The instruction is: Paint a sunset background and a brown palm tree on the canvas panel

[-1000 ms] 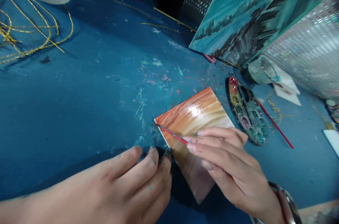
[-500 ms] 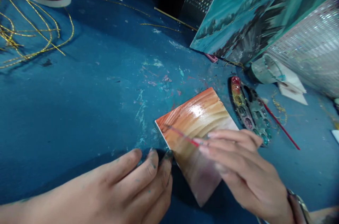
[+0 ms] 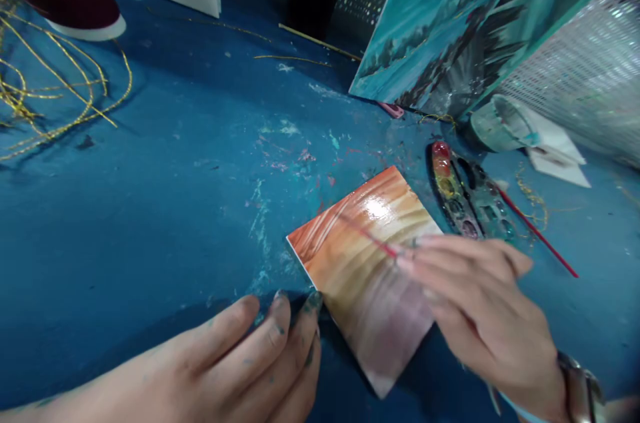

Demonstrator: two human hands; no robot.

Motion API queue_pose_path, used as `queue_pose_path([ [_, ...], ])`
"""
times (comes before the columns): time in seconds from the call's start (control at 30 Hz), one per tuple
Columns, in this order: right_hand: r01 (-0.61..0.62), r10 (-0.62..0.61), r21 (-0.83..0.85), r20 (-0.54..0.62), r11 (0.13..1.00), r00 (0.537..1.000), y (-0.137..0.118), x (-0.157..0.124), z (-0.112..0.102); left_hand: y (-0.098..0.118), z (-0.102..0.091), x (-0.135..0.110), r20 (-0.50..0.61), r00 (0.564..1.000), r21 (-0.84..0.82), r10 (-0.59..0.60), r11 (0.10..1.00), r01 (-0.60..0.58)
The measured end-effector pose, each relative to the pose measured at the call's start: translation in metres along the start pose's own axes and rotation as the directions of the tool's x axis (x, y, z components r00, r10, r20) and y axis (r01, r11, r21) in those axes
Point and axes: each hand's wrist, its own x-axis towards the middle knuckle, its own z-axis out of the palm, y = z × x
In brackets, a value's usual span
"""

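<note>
A small square canvas point(image 3: 350, 263) painted in orange, tan and pale pink bands lies on the blue table point(image 3: 175, 176). My right hand point(image 3: 480, 309) pinches a thin red paintbrush point(image 3: 367, 239) whose tip rests on the canvas's orange upper part. My left hand point(image 3: 240, 363) lies flat on the table, fingers together and paint-stained, with its fingertips against the canvas's left corner.
A paint palette point(image 3: 465, 193) and a second red brush point(image 3: 537, 233) lie to the right of the canvas. A large teal painting point(image 3: 440, 23) leans at the back right, with a paint-smeared cup point(image 3: 497, 123) below it. Gold wire point(image 3: 50, 89) lies at the far left.
My right hand has drawn the brush to the right across the canvas, from its left corner toward the middle. My left hand has stayed at the corner.
</note>
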Motion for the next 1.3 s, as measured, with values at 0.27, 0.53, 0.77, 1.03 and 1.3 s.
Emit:
queue_pose_path([
  [0.27,-0.071,0.070,-0.013,-0.069,0.997,0.995,-0.001,0.008,0.007,-0.007,-0.004,0.005,-0.005,1.000,0.006,0.007,1.000,-0.007],
  [0.53,-0.083,0.070,-0.113,-0.114,0.990,0.991,0.004,0.006,0.008,-0.008,-0.010,0.018,-0.041,0.999,0.076,-0.010,0.997,0.013],
  [0.77,-0.204,0.167,-0.208,-0.180,0.957,0.969,0.006,0.007,0.013,-0.010,-0.015,0.019,0.012,0.999,0.084,-0.041,0.996,0.040],
  [1.03,-0.079,0.063,-0.087,-0.174,0.993,0.983,-0.004,0.006,0.013,-0.012,-0.011,0.020,-0.049,0.998,0.108,-0.025,0.994,0.030],
  [1.3,-0.036,0.039,0.023,-0.117,0.999,0.992,-0.015,0.017,0.017,-0.012,-0.016,0.020,-0.011,0.999,0.126,-0.033,0.991,0.034],
])
